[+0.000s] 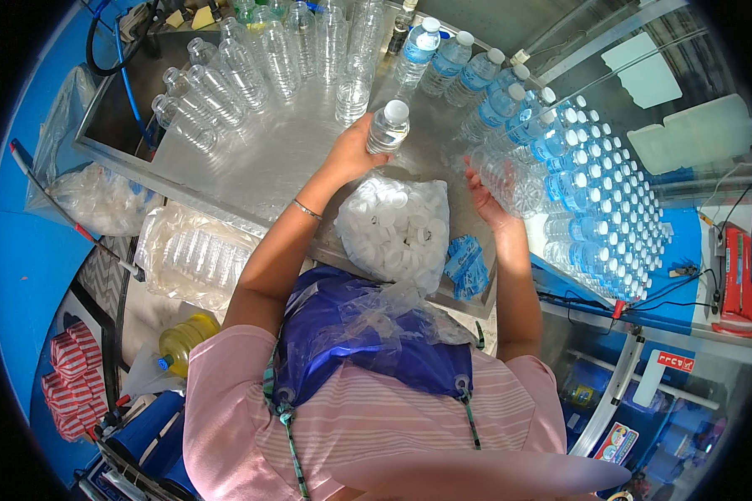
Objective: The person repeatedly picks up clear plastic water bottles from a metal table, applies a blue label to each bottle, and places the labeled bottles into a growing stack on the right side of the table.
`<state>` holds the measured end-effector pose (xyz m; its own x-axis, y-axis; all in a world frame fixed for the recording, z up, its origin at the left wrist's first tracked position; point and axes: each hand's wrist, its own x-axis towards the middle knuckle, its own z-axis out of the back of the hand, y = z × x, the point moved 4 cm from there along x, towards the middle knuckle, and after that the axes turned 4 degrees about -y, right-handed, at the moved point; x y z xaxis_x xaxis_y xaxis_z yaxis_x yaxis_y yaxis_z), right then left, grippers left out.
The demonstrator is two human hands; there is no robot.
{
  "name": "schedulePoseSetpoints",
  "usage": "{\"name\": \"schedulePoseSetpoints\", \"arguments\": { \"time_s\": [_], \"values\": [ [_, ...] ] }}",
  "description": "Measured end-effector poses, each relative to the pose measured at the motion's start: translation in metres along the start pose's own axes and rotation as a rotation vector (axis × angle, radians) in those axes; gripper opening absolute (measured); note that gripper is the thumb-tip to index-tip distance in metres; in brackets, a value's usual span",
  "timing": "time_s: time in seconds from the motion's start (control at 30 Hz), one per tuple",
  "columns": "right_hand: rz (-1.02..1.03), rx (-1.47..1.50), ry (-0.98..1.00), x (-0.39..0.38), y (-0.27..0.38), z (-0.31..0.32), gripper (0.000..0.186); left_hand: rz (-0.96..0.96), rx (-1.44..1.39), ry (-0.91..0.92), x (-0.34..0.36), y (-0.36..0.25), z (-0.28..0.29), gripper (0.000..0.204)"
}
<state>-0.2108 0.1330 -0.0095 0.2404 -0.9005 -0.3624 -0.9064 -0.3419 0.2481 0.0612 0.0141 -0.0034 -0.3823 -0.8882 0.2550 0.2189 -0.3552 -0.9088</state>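
My left hand (351, 152) is closed around an upright clear bottle (388, 129) with a white cap and no visible label. At right, my right hand (486, 197) grips a tilted clear, ridged plastic bottle (518, 185), its base toward me; I cannot tell if it is filled. Between and below my hands sits a bag of loose white caps (390, 234) on the steel counter (226, 179), beside a pile of blue labels (466, 265). Open clear bottles (280, 58) stand along the back left; capped, blue-labelled bottles (447, 67) stand along the back right.
Rows of capped bottles (597, 209) fill the right side. Near me are a bag of empty bottles (194, 255), a yellow-green jug (188, 338) and red-striped bundles (71, 376) at left. Cables (673, 288) and a glass-fronted case (635, 401) are at right.
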Motion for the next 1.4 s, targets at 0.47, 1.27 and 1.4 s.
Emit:
{"name": "schedulePoseSetpoints", "arguments": {
  "time_s": [0.47, 1.27, 1.4],
  "values": [
    [1.235, -1.839, -0.642, -0.013, 0.018, -0.065, 0.081, 0.051, 0.034, -0.103, -0.008, 0.003, -0.009, 0.073],
    [0.708, -0.343, 0.468, 0.001, -0.048, -0.142, 0.013, 0.505, -1.082, 0.807, -0.056, -0.12, -0.011, 0.052],
    [0.809, -0.656, 0.342, -0.003, -0.049, -0.141, 0.015, 0.315, -0.502, 0.564, -0.053, -0.114, 0.0, 0.059]
  ]
}}
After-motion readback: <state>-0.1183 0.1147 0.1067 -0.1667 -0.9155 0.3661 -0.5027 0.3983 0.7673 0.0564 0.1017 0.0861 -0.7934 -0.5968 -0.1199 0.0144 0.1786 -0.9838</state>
